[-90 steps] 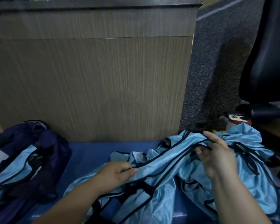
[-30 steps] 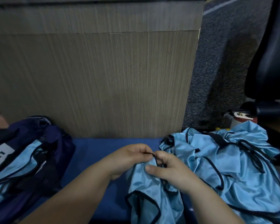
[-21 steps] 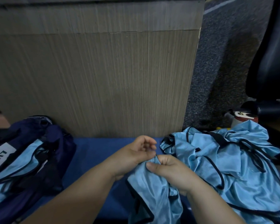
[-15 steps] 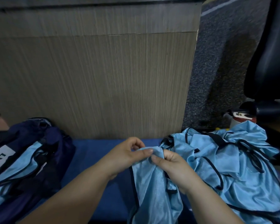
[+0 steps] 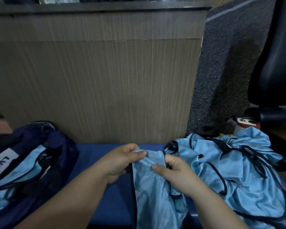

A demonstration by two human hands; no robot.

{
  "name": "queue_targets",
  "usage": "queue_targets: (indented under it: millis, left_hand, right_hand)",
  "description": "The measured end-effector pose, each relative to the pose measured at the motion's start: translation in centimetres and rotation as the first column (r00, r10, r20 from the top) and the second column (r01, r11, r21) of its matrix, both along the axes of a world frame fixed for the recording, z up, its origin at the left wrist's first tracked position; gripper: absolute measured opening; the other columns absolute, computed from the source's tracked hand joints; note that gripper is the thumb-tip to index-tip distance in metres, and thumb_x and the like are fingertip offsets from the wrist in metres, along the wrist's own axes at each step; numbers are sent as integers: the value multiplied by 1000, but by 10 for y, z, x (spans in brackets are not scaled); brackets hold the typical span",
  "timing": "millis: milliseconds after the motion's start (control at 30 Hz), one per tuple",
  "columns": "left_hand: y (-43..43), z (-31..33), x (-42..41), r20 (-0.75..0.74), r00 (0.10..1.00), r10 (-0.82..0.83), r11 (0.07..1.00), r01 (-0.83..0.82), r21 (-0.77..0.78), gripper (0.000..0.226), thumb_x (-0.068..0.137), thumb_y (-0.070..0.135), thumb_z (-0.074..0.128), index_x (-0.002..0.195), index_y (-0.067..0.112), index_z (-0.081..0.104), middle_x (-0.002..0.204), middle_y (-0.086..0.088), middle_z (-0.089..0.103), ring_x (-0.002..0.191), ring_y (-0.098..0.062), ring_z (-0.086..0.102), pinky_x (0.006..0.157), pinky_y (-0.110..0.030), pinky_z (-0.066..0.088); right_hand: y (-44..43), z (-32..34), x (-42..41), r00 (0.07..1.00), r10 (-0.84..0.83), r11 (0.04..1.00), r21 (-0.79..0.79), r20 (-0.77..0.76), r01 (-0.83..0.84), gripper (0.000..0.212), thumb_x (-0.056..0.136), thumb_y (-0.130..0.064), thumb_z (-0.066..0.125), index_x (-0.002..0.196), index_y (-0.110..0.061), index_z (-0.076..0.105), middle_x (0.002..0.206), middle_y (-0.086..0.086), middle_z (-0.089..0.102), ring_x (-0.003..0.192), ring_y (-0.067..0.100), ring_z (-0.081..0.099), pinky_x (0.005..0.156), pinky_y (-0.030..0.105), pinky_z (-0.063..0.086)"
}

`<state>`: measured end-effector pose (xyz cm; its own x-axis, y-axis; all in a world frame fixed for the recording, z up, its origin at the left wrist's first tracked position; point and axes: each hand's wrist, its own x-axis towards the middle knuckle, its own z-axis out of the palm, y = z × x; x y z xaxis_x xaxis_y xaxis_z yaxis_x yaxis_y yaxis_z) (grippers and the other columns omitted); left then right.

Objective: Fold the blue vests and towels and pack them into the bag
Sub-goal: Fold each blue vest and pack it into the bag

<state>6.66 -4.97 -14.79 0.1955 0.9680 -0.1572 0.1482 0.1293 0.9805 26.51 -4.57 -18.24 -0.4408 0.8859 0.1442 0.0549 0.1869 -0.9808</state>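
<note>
The head camera looks down on both hands meeting over a light blue vest (image 5: 149,187) with dark trim. The left hand (image 5: 122,160) pinches the vest's top edge, thumb laid flat on the front of the cloth and fingers curled behind it. The right hand (image 5: 177,172) grips the same top edge just beside it, thumb pressed on the front and fingers curled round the dark-trimmed side. From the two hands the vest hangs down in soft folds toward the bottom of the view, over a blue surface (image 5: 96,156). To the right of the hands, touching the held vest, lies a crumpled pile of vests (image 5: 238,171) in the same blue, their dark straps looped and tangled across it. At the left edge sits a dark navy bag (image 5: 31,159), open, with light blue cloth showing inside and a white label with dark letters on its side; it lies well apart from the hands. A wooden panel (image 5: 106,88) stands upright behind the blue surface. Right of it is a grey speckled wall (image 5: 221,71), and at the far right a dark chair (image 5: 277,63). A bottle (image 5: 244,124) with a red and white top pokes up just behind the pile.
</note>
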Motion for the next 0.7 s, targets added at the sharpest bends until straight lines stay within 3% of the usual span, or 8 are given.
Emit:
queue_targets:
  millis: [167,267,367,433,533,633,700]
  left_hand:
    - [-1,2,-7,-197,975,105,985,-74,159,28,90,23,68,73,18,46,64,6,54,56,-4,51,52,-19,41]
    - [0,10,-15,-299,942,154,967,-82,240,24,83,28,73,76,21,51,67,8,55,62,-6,49,58,-24,39]
    - [-1,27,-20,-275,949,155,961,-81,265,12,85,19,72,91,21,62,89,1,67,79,-11,60,73,-30,49]
    - [-1,41,-24,-265,954,141,965,-72,253,13,88,12,69,100,16,67,97,-6,71,84,-13,66,78,-28,53]
    - [-2,63,-33,-273,947,170,958,-95,269,9,89,12,68,97,14,70,95,-8,74,84,-16,69,84,-35,56]
    - [-5,83,-42,-359,901,244,938,-125,324,7,90,16,65,90,21,71,93,-2,74,90,-17,69,87,-33,56]
    - [-8,97,-47,-460,835,301,919,-125,374,10,92,16,61,93,22,69,95,0,72,92,-15,68,85,-29,53]
  right_hand:
    - [2,0,-3,981,-77,990,134,179,53,10,86,-24,75,85,-15,71,71,-2,61,65,7,56,64,26,47]
    - [3,7,-11,976,-97,983,171,195,64,15,85,-25,75,72,-24,68,63,-9,54,60,5,51,60,25,43]
    - [6,23,-25,965,-132,970,229,228,78,33,86,-22,74,58,-36,62,55,-15,49,55,1,47,57,22,40]
    - [10,37,-33,959,-139,964,253,245,75,21,85,-27,74,66,-34,67,61,-13,56,59,4,52,62,29,45]
    - [14,62,-44,953,-143,956,285,266,64,8,86,-25,73,78,-22,70,68,-7,63,65,8,57,67,33,47]
    - [14,86,-55,927,-172,943,329,332,58,27,85,-30,73,89,-5,66,73,1,58,65,13,55,65,33,46]
    - [12,100,-62,915,-171,944,325,364,47,32,84,-34,74,93,-4,66,75,5,59,65,15,56,63,32,46]
